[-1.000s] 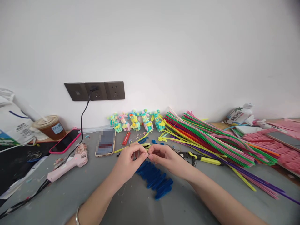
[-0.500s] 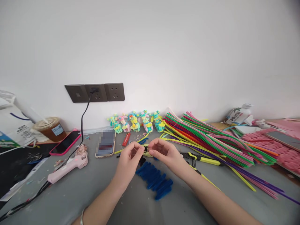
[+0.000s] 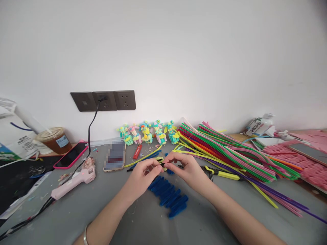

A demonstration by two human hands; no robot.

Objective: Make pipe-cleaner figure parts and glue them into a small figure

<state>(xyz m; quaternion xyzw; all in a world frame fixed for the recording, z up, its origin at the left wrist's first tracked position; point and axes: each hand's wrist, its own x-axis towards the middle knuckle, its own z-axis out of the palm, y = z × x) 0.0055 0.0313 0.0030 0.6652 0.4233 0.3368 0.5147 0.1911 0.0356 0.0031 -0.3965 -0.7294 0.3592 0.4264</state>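
My left hand [image 3: 144,175] and my right hand [image 3: 183,167] meet above the grey table, thumbs and fingertips pinched on a small black piece [image 3: 162,165], perhaps a bit of pipe cleaner; the fingers hide much of it. A pale yellow-green item [image 3: 159,159] shows just behind the fingertips, its kind unclear. Below the hands lies a row of short blue fuzzy pieces [image 3: 170,197] that look like cut pipe cleaners. Beside my right wrist rest pliers with black and yellow handles [image 3: 226,174], partly covered by the forearm.
Long coloured pipe cleaners [image 3: 235,149] are heaped at right. Several small pastel figures [image 3: 146,132] stand along the wall. At left are a pink glue gun [image 3: 73,183] with its cord, a phone [image 3: 114,156], a pink-cased phone [image 3: 71,156] and a drink cup [image 3: 55,140].
My fingertips have drawn closer together around the black piece. My right forearm has shifted and now covers one yellow handle of the pliers that was visible before.
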